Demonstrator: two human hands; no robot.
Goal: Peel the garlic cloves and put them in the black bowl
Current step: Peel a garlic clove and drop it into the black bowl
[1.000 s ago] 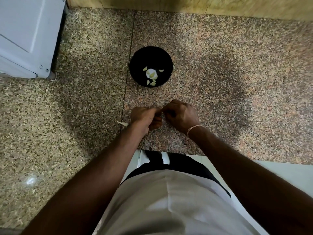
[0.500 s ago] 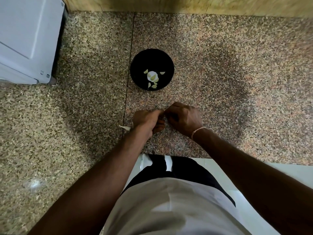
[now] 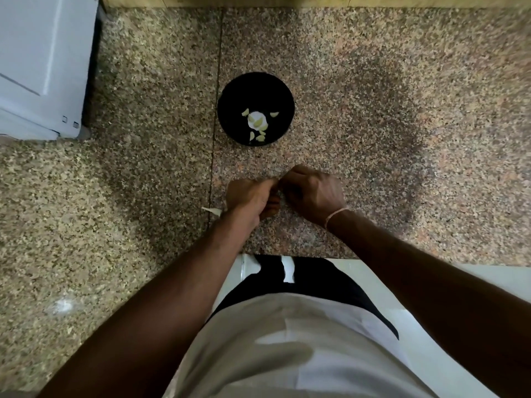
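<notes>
Both hands (image 3: 283,196) still pinched together

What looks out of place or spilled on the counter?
One pale scrap, likely garlic skin, lies loose on the speckled granite counter beside the left hand, outside the round black bowl. The peeled cloves sit inside the bowl. Nothing else stands out.
</notes>
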